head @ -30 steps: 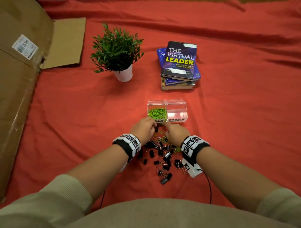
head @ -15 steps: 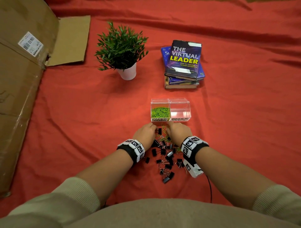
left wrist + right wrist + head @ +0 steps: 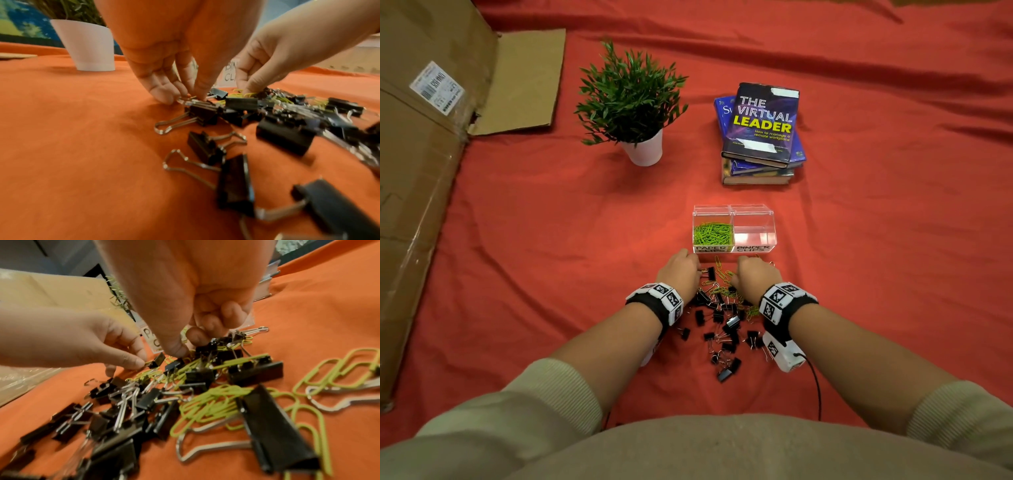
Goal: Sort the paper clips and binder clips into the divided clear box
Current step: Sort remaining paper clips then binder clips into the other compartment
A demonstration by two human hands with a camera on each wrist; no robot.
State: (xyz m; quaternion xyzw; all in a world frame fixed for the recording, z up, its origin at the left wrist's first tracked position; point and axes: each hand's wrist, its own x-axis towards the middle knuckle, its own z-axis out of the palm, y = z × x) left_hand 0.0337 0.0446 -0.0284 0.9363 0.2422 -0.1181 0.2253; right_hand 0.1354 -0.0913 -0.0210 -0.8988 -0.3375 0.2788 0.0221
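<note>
The divided clear box (image 3: 769, 219) stands on the red cloth. Its left cell, labelled PAPER CLIPS, holds green paper clips (image 3: 712, 232); the right cell, labelled BINDER CLIPS, holds nothing. Just in front lies a mixed pile (image 3: 722, 308) of black binder clips and green paper clips. My left hand (image 3: 180, 97) pinches the wire handle of a small black binder clip (image 3: 157, 361) at the pile's far left edge. My right hand (image 3: 186, 344), fingers curled, pinches at green paper clips (image 3: 244, 94) on the far side of the pile.
A potted plant (image 3: 633, 106) in a white pot stands behind the box on the left, a stack of books (image 3: 760, 137) on the right. A big cardboard box (image 3: 421, 171) lines the left edge. Bare red cloth (image 3: 893, 257) spreads to the right.
Both hands have edged a little forward, closer to the front of the clear box. They stay low on the far edge of the pile.
</note>
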